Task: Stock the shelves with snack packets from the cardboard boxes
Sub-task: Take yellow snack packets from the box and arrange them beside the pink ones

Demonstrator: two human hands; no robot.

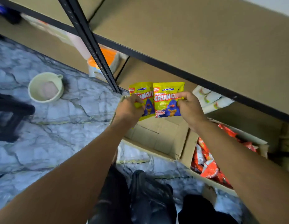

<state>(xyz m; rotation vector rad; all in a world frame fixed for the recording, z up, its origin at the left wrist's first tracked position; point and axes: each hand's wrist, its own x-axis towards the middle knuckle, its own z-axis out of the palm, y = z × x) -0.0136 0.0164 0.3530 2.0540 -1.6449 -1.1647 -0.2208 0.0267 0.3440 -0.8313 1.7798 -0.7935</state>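
**Two packets up, shelf straight ahead**

You held one yellow snack packet in each hand. Your left hand [130,107] pinched the left packet [144,94] at its outer edge, and your right hand [189,107] curled its fingers round the outer edge of the right packet [166,101]. The two packets stood side by side, printed faces towards you. Their inner edges met, with the right one slightly over the left. Their long axes ran away from you, tops towards the rack.

Both hung above the open box [156,136], whose bare corrugated bottom showed beneath them. The lower shelf [148,75] lay just beyond their top edges. The wide shelf board [205,46] lay further beyond, framed by a black rail. Your hands were about level, so neither looked clearly nearer. The right hand sat closer to the white packets [211,97] already on that lower shelf.

The packets were glossy, thin film, puffed and slightly creased under your fingers, and probably slippery. The boards looked matt and flat. The black upright [92,46] was perforated metal. The second box [187,147], to your right, held crinkled red packets [206,167].
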